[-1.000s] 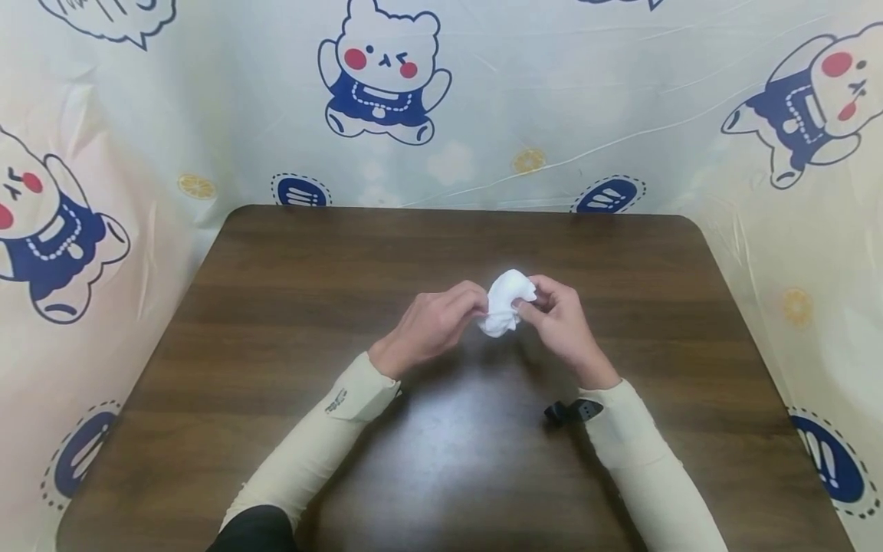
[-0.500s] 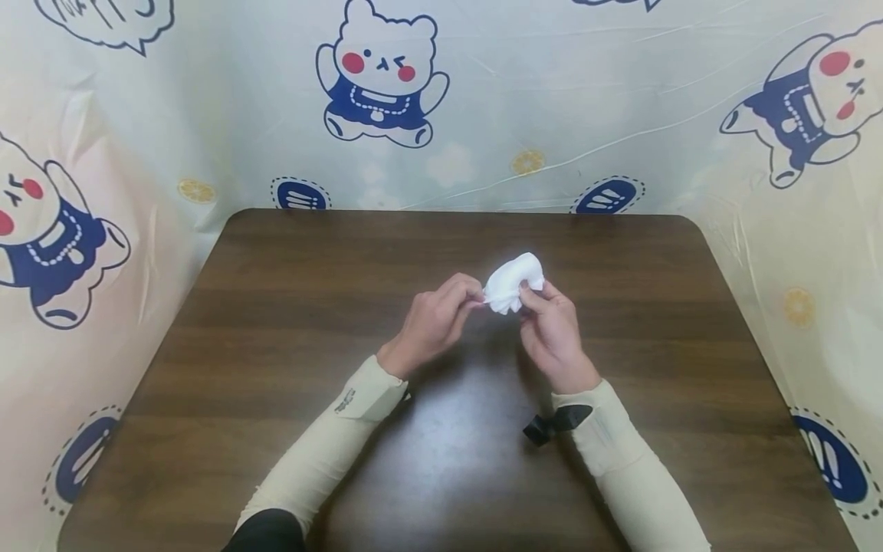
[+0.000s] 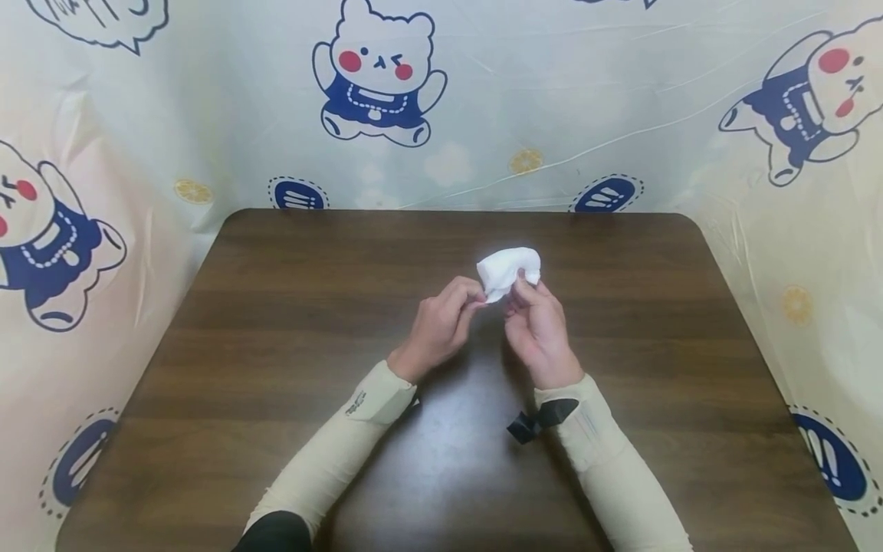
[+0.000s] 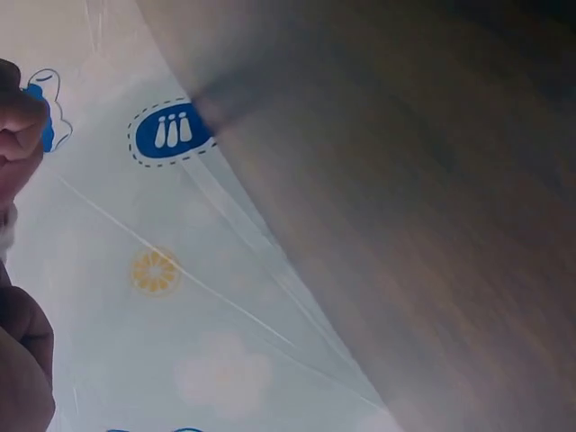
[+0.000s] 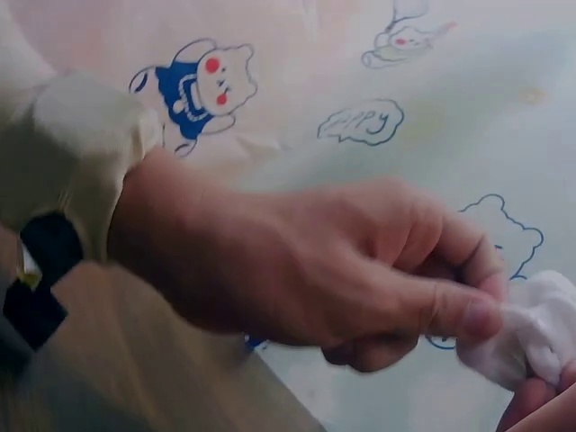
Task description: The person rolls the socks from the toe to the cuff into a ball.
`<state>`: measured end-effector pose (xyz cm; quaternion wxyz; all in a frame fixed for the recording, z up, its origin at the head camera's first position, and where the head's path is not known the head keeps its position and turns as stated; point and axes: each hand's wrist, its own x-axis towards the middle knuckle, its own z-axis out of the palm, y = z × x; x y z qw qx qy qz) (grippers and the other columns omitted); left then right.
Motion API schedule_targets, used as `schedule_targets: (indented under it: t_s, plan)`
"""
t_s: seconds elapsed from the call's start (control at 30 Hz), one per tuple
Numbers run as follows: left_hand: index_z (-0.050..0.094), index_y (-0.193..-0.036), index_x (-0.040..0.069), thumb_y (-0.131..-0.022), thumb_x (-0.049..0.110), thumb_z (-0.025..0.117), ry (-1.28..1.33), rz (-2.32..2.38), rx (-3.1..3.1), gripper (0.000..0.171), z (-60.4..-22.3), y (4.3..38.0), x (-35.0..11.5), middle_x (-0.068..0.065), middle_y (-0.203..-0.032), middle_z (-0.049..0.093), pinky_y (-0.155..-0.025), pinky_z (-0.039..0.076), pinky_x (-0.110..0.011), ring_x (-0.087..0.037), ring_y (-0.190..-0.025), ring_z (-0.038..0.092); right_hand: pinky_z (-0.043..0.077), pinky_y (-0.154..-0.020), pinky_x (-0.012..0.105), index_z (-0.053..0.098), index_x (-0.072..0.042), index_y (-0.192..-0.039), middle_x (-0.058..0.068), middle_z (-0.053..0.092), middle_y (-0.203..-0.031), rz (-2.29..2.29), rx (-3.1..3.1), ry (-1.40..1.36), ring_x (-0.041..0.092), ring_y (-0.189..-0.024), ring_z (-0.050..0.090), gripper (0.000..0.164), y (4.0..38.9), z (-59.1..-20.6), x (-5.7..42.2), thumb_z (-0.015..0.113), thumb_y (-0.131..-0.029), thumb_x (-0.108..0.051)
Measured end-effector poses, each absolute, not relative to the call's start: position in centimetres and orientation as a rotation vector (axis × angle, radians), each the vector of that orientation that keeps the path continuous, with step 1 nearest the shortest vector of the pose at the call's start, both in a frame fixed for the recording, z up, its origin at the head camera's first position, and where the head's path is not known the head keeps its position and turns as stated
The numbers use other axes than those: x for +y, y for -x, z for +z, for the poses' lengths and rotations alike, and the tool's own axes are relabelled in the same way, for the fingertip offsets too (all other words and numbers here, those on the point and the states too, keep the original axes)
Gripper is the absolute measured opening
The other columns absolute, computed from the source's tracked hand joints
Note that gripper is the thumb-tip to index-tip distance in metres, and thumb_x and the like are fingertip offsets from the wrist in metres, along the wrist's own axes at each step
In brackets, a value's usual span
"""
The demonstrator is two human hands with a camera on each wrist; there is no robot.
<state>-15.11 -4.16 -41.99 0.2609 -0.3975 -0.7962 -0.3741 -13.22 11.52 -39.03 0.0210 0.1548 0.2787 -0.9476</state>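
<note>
A bunched piece of white cloth is held above the table between my two hands. My left hand pinches its lower left edge between thumb and fingers. My right hand grips the cloth from below on the right, its thumb pressed on the near side. In the right wrist view, the left hand stretches across and pinches the white cloth, with only some fingertips of the right hand showing at the bottom corner. The left wrist view catches just parts of curled fingers at its left edge.
A dark brown wooden table lies beneath both arms. Around it hangs a pale printed curtain with cartoon bears, meeting the table's back edge. A black device is strapped on the right wrist.
Both hands have lifted slightly away from me, the right also shifting left and turning its palm more upward. The cloth has risen and changed shape, its upper part now spread wider to the left.
</note>
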Motion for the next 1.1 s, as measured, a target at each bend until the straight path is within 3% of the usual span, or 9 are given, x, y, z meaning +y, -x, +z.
schedule_targets:
  t_s: [0.13, 0.33, 0.6, 0.7, 0.83, 1.1]
  plan:
    - [0.053, -0.095, 0.003, -0.089, 0.010, 0.058, 1.020, -1.084, -2.135, 0.011, -41.9, 15.0, -4.0, -0.005, -0.096, 0.056, -0.065, 0.045, -0.020, -0.010, -0.077, 0.052, 0.028, -0.063, 0.023, 0.059, -0.002, -0.096, 0.003, 0.053, -0.078, -2.912, 0.984, -0.450, 0.015, -0.071, 0.047, 0.008, 13.3, -39.1, 11.6, 0.056, -0.088, -0.002]
    - [0.059, -0.091, 0.004, -0.081, 0.004, 0.068, 1.027, -1.224, -2.052, 0.013, -41.8, 15.1, -4.1, -0.002, -0.090, 0.059, -0.056, 0.041, -0.018, -0.008, -0.067, 0.047, 0.022, -0.064, 0.028, 0.060, -0.008, -0.091, 0.000, 0.056, -0.078, -2.801, 1.170, -0.359, 0.015, -0.075, 0.048, 0.008, 13.3, -39.3, 12.1, 0.065, -0.084, -0.010]
    - [0.064, -0.083, 0.002, -0.076, -0.003, 0.067, 0.796, -1.441, -2.055, 0.009, -40.6, 15.1, -4.9, -0.005, -0.079, 0.061, -0.045, 0.038, -0.027, -0.015, -0.051, 0.046, 0.031, -0.068, 0.030, 0.059, -0.008, -0.092, 0.005, 0.057, -0.087, -2.756, 1.289, -0.243, 0.017, -0.073, 0.052, 0.013, 13.2, -39.4, 13.5, 0.068, -0.082, -0.008]
    - [0.063, -0.092, 0.003, -0.080, 0.007, 0.068, 0.654, -1.724, -2.155, 0.014, -39.3, 14.9, -5.2, -0.007, -0.081, 0.061, -0.049, 0.042, -0.033, -0.021, -0.056, 0.051, 0.036, -0.074, 0.031, 0.061, -0.006, -0.095, 0.007, 0.057, -0.096, -2.706, 1.398, -0.189, 0.018, -0.079, 0.055, 0.015, 13.0, -39.2, 13.9, 0.068, -0.081, -0.007]
    - [0.063, -0.107, 0.008, -0.081, 0.024, 0.070, 0.567, -2.064, -2.383, 0.031, -37.7, 14.7, -5.0, -0.004, -0.094, 0.063, -0.063, 0.049, -0.035, -0.023, -0.078, 0.059, 0.042, -0.076, 0.030, 0.064, -0.004, -0.101, 0.010, 0.055, -0.107, -2.616, 1.526, -0.105, 0.021, -0.089, 0.054, 0.022, 12.8, -38.9, 14.1, 0.070, -0.080, -0.008]
    - [0.061, -0.105, -0.004, -0.078, 0.010, 0.072, 0.436, -2.477, -2.397, 0.033, -37.4, 14.6, -4.3, -0.016, -0.098, 0.064, -0.071, 0.051, -0.042, -0.026, -0.085, 0.064, 0.048, -0.070, 0.027, 0.060, -0.004, -0.111, 0.012, 0.060, -0.107, -2.434, 1.807, -0.045, 0.022, -0.090, 0.057, 0.035, 12.4, -38.6, 14.2, 0.070, -0.081, -0.018]
